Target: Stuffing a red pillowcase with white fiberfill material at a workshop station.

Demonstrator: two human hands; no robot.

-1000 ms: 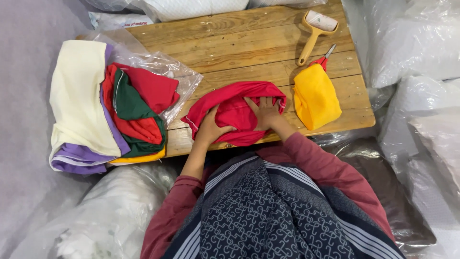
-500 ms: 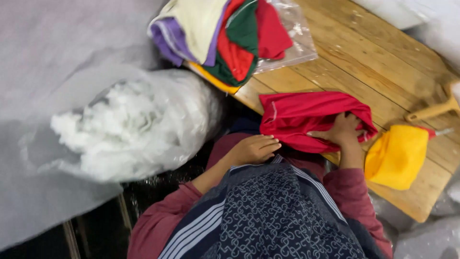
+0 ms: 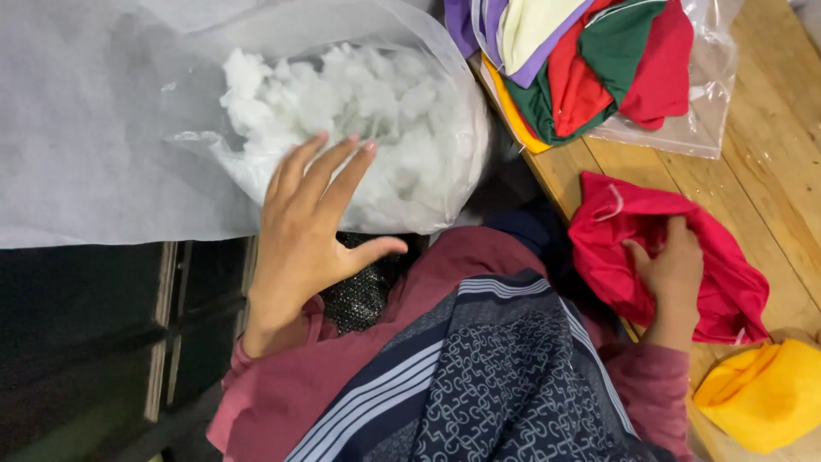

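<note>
Wood: pale plank bench at the right, dark floor gap on the left.
Left hand: fingers spread wide, holding nothing, at the clear bag of white stuffing.
Right hand: gripping the red fabric cover (on the bench edge).
Around: yellow cover just beside; bagged coloured cloth stack further up the bench.

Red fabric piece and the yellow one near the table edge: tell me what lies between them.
Head view: nothing lies between the red fabric piece and the yellow fabric piece. They meet or overlap slightly, with only bare wooden table beside them.
</note>
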